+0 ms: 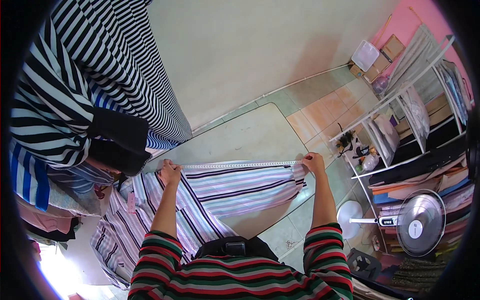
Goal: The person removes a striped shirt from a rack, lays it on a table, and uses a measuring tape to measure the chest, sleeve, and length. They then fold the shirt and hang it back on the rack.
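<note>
A striped shirt (187, 204) in white, pale blue, lilac and black lies flat on a table (247, 127), one sleeve (243, 187) stretched out to the right. A white tape measure (240, 165) runs taut along that sleeve's upper edge. My left hand (170, 172) pinches the tape's left end near the shoulder seam. At the cuff (299, 176), my right hand (313, 162) grips the tape's other end between thumb and fingers. A pink tag (131, 203) lies near the collar.
Black-and-white striped fabric (123, 67) hangs at the upper left, beside a dark-cuffed striped sleeve (116, 131). Other folded garments (71, 198) lie at the left. To the right stand a fan (420, 223) and a white rack (386, 172) holding fabrics. A plain wall (255, 48) rises behind the table.
</note>
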Available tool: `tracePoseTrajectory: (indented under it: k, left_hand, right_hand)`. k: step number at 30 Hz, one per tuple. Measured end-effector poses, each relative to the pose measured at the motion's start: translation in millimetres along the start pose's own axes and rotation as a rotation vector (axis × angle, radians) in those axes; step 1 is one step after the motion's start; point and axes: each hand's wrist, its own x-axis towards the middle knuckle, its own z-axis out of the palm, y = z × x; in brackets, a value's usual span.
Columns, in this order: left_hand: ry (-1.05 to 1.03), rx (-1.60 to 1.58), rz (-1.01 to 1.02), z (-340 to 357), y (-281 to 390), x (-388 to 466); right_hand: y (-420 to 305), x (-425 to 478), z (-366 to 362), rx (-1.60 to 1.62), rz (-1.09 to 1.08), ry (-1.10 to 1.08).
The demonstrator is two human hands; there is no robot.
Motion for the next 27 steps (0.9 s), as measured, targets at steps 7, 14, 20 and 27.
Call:
tracePoseTrajectory:
  k: [7, 14, 20, 27]
  left_hand:
    - [0.003, 0.014, 0.008, 2.4, -3.3, 1.3]
    - [-0.02, 0.009, -0.013, -0.1, -1.2, 1.6]
    - [-0.024, 0.026, -0.032, -5.9, 6.4, -1.5]
    - [-0.067, -0.077, -0.04, 4.6, -11.4, 6.5]
  right_hand:
    - [0.8, -0.3, 2.2, 0.034, 0.006, 0.021]
    - [-3.7, 0.9, -2.9, 0.048, -0.022, -0.017]
    - [-6.1, -1.3, -5.5, 0.03, -0.028, -0.011]
    - [-9.0, -1.7, -2.9, 0.004, -0.013, 0.009]
